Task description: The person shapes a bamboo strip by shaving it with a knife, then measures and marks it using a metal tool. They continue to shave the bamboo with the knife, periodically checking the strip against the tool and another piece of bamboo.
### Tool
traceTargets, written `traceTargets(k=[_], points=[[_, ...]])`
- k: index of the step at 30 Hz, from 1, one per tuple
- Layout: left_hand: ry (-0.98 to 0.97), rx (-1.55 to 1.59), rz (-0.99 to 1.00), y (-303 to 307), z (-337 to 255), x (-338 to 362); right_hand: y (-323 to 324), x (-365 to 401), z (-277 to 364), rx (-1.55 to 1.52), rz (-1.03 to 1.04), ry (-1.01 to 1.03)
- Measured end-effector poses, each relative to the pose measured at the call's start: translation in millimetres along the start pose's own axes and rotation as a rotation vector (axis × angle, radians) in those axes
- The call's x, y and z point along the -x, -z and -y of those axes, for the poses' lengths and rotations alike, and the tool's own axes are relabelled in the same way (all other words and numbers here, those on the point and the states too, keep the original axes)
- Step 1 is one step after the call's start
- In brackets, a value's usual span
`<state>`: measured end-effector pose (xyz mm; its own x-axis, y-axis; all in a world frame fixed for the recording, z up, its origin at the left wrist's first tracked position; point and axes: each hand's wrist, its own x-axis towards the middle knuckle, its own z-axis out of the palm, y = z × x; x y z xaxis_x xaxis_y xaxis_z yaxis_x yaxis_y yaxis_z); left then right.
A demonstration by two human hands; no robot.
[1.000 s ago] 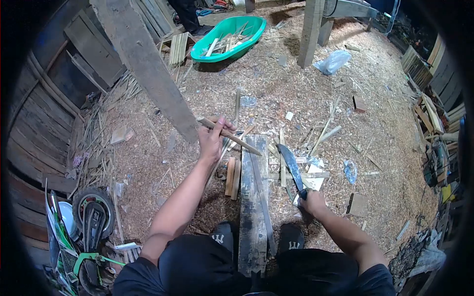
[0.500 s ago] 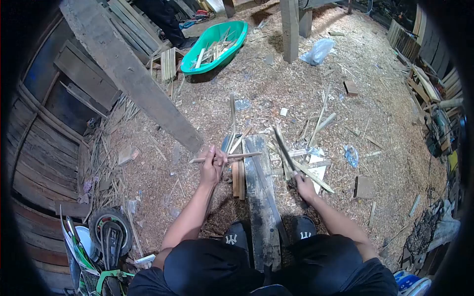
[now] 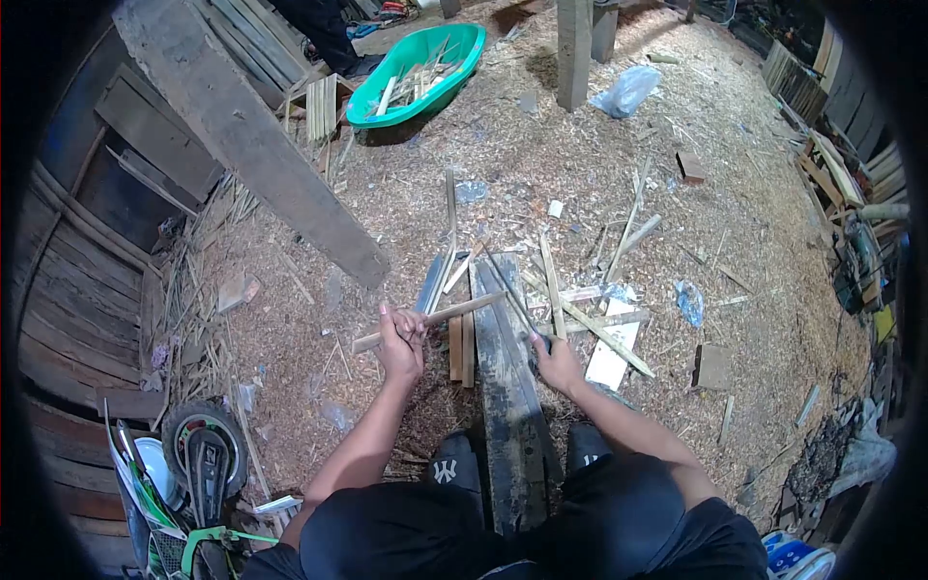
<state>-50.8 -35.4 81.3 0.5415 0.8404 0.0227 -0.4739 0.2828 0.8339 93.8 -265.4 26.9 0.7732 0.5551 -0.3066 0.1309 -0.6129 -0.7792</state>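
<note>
My left hand [image 3: 402, 340] is closed round a slim wooden stick [image 3: 465, 307]. The stick's right end rises over a worn plank [image 3: 512, 416] that runs between my feet. In my right hand [image 3: 558, 364] is the handle of a long, dark-bladed knife [image 3: 509, 282]. Its blade slants up and left across the plank's far part, with its edge close to the stick's right tip. Two short wooden pieces [image 3: 462, 353] stand just left of the plank.
Wood shavings cover the ground [image 3: 773, 319]. A green tub [image 3: 464, 82] with wood strips lies farther off. A slanting post [image 3: 261, 145] stands left, a toy motorbike [image 3: 203, 454] lower left. Split sticks [image 3: 619, 343] and a white board [image 3: 614, 358] lie right. A person's dark-clothed leg [image 3: 324, 34] shows behind.
My right hand has brought the knife left and over the plank, beside the stick. The stick has tilted, its right end now higher than its left.
</note>
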Motion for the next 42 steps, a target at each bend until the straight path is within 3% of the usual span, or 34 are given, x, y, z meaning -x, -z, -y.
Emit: traceTargets(k=[2, 8, 11, 16, 18, 20, 22, 24, 26, 28, 30, 32, 33, 36, 40, 42], points=[[-0.035, 0.043, 0.010, 1.9, 2.0, -3.8, -15.6, -10.2, -19.5, 0.023, -0.054, 0.031], [-0.020, -0.004, -0.017, -4.6, 1.2, -7.1, 0.8, -6.5, 4.8, -0.022, 0.059, 0.021], [-0.013, 0.013, -0.023, -9.1, 2.4, -8.6, -7.3, -16.1, -5.7, 0.058, -0.020, 0.084], [-0.032, 0.036, -0.028, -13.1, -0.2, -12.1, 1.8, -16.2, 14.7, -0.108, -0.022, 0.089], [-0.052, 0.049, -0.021, -17.2, -0.5, -14.3, -8.6, -16.2, 8.6, -0.101, -0.028, 0.069], [-0.070, 0.053, -0.033, -17.0, -0.3, -15.8, -30.9, -24.8, -20.0, 0.101, -0.106, 0.097], [-0.058, 0.087, -0.014, -14.8, -1.3, -20.7, -21.2, -35.5, -19.2, 0.057, -0.116, 0.043], [-0.039, 0.104, -0.014, -11.2, -1.0, -20.8, -3.1, -41.6, -6.0, -0.045, 0.018, 0.033], [-0.068, 0.073, -0.049, -12.7, -1.5, -22.6, 9.4, -34.3, 16.1, -0.090, -0.028, 0.076], [-0.069, 0.095, -0.047, -9.4, 0.1, -24.4, 21.0, -28.7, 37.7, -0.219, -0.183, 0.284], [-0.058, 0.117, -0.002, -8.3, -0.5, -25.3, 4.8, -25.3, 24.9, -0.281, -0.224, 0.318], [-0.055, 0.113, -0.009, -8.7, -1.4, -26.2, -23.5, -26.6, -3.2, -0.234, -0.074, 0.088], [-0.046, 0.111, -0.023, -10.8, -0.6, -25.9, -25.0, -26.2, -4.9, -0.061, -0.021, 0.079], [-0.055, 0.097, -0.059, -11.4, -0.6, -25.5, -10.4, -32.2, -4.7, -0.076, 0.070, 0.022], [-0.066, 0.089, -0.052, -11.3, -1.2, -25.6, 20.8, -21.0, 42.9, -0.244, -0.041, 0.168], [-0.054, 0.110, -0.025, -12.2, -0.8, -26.1, 1.8, -26.0, 20.6, -0.296, -0.110, 0.261]])
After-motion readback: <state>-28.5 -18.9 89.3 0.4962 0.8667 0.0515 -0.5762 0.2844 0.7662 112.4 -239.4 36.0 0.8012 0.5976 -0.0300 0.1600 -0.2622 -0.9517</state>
